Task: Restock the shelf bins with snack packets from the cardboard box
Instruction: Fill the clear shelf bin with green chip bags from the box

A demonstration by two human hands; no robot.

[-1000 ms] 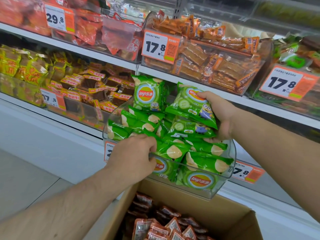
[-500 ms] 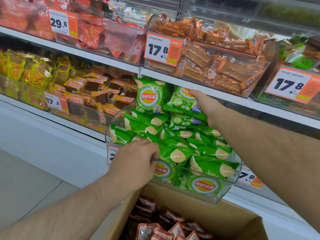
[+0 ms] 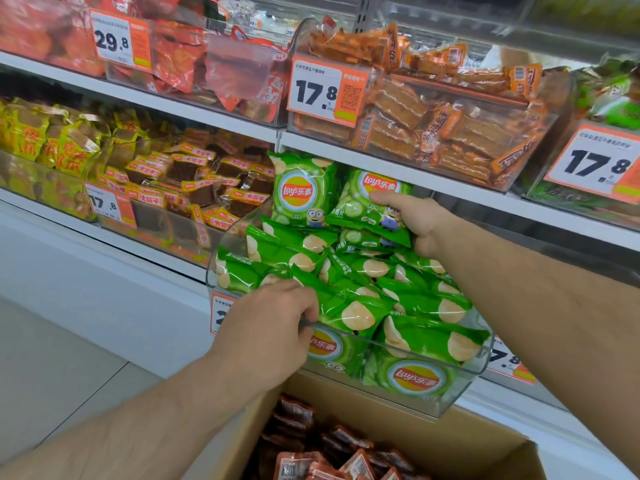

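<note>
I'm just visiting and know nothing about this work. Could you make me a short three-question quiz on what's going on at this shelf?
1. True or false: the right hand grips a green chip packet at the back of the clear bin.
2. What does the left hand hold? A) a price tag B) the bin's front rim C) the cardboard box
3. Fill in: the box holds ___-coloured packets.

Key: 1 true; 2 B; 3 red-brown.
</note>
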